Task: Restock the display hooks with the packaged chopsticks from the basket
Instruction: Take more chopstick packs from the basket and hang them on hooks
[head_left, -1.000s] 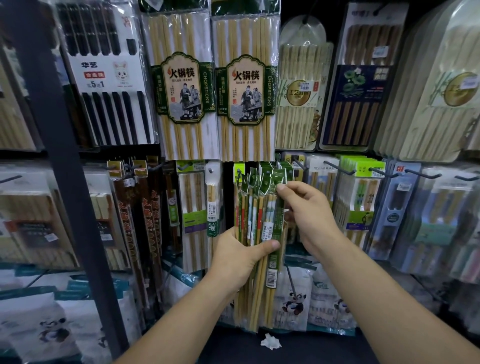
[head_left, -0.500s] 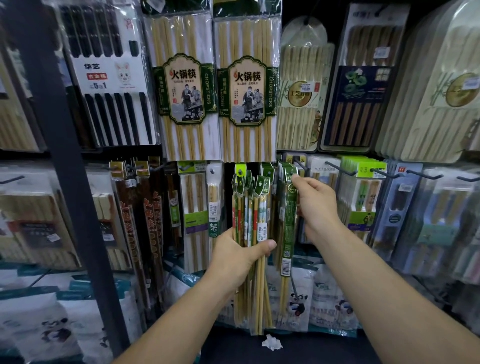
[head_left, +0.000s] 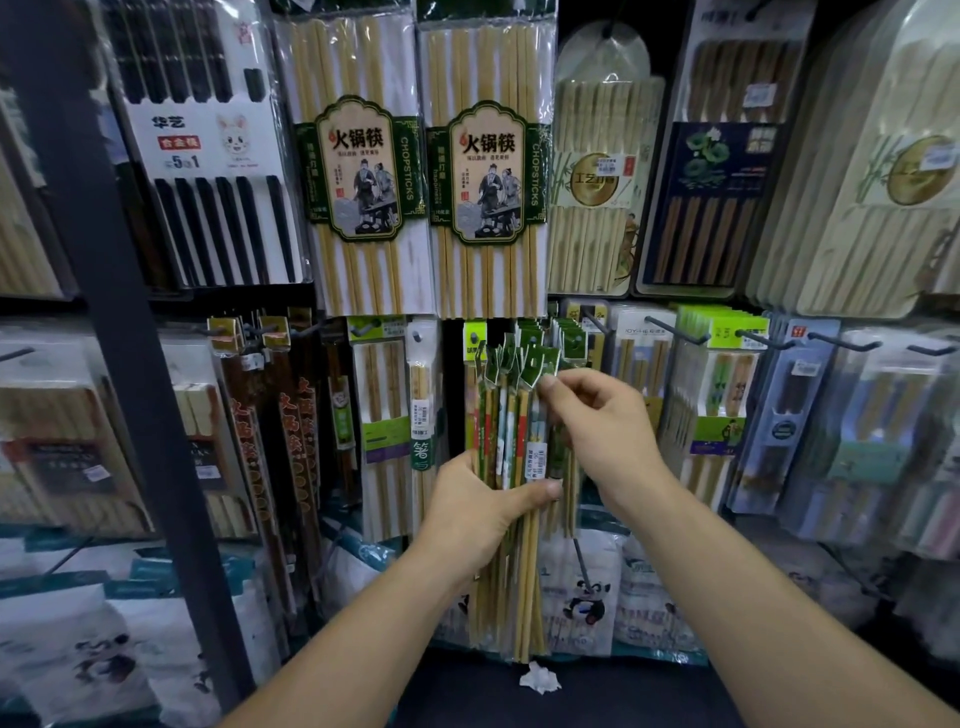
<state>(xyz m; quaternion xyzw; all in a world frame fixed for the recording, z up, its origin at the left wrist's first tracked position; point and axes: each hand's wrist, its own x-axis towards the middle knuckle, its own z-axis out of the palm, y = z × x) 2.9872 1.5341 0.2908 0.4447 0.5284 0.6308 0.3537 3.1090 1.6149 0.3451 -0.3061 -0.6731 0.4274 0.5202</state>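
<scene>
Left hand (head_left: 483, 512) grips green-topped bamboo chopstick packs (head_left: 511, 441) while right hand (head_left: 608, 431) pinches one header, which next needs threading onto a dark wire hook (head_left: 596, 323).

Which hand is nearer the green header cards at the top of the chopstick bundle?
Right. The right hand pinches at the green header cards; the left hand grips the chopstick bundle lower down, around its middle.

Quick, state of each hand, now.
Left hand: grips the bundle of chopstick packs.
Right hand: pinches the green header of one pack in that bundle.
</scene>
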